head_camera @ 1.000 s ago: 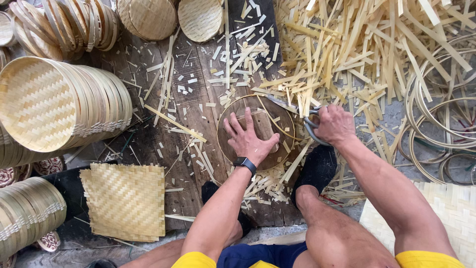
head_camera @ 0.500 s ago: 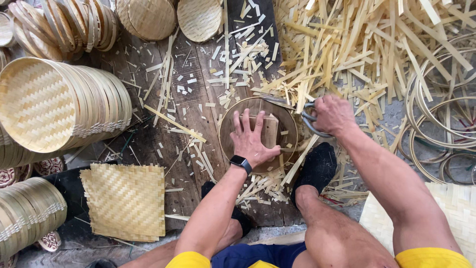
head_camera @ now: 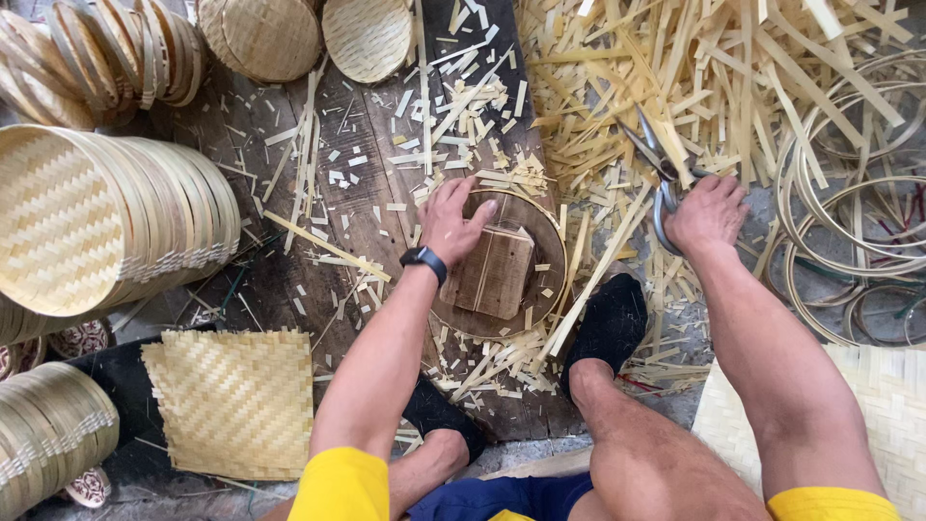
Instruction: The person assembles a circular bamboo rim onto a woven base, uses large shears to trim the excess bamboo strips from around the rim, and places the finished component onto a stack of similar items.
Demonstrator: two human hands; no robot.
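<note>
My left hand (head_camera: 454,221) grips the upper left edge of a small wooden block (head_camera: 496,273) that lies on a round dark wooden disc (head_camera: 540,241) on the plank floor. A black watch sits on that wrist. My right hand (head_camera: 706,214) rests on the handles of large metal scissors (head_camera: 654,164), whose blades point up and left across a heap of cut bamboo strips (head_camera: 675,77). My feet in black socks flank the disc below.
A stack of round woven bamboo trays (head_camera: 106,222) lies at left, with more at the top left (head_camera: 260,34) and bottom left. A square woven mat (head_camera: 234,400) lies near my left knee, another (head_camera: 897,425) at bottom right. Bamboo hoops (head_camera: 849,222) pile at right.
My left hand slid from flat on the block to its upper left edge. My right hand moved right onto the scissors among the strips. The camera shifted slightly.
</note>
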